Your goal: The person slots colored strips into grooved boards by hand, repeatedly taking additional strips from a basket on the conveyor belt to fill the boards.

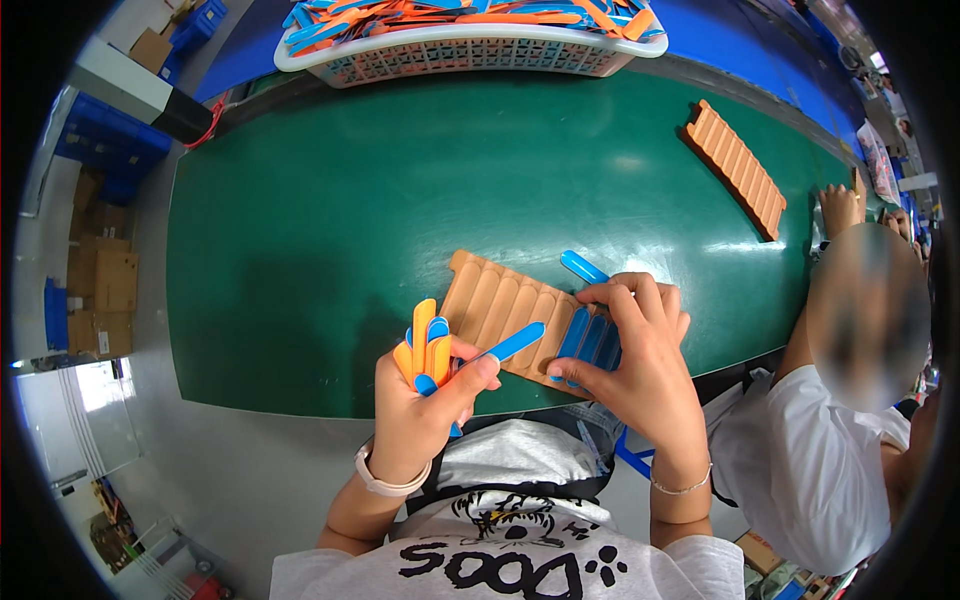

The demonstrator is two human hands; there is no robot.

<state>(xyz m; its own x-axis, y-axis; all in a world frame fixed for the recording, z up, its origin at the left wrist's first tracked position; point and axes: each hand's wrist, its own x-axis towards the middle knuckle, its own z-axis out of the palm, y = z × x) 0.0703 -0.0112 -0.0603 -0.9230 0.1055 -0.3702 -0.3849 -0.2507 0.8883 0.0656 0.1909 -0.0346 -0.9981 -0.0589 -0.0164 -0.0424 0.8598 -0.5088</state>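
My left hand (420, 400) is closed round a bunch of flat, round-ended orange strips (424, 335) and blue strips. One blue strip (517, 341) sticks out to the right, pinched at my thumb. A brown slotted tray (490, 295) lies slanted at the table's near edge, with bare grooves on its left part. Over its right end, my right hand (640, 345) has thumb and index finger at the two ends of a blue strip (574, 332) in a groove. More blue strips (597, 340) lie beside it, partly under the hand. Another blue strip (583, 267) pokes out beyond my fingers.
On the green table (320, 200), a second brown slotted tray (737, 168) lies at the far right. A white basket (470, 55) heaped with orange and blue strips stands at the far edge. Another person (820, 450) sits at my right, a hand (840, 210) by the table's edge.
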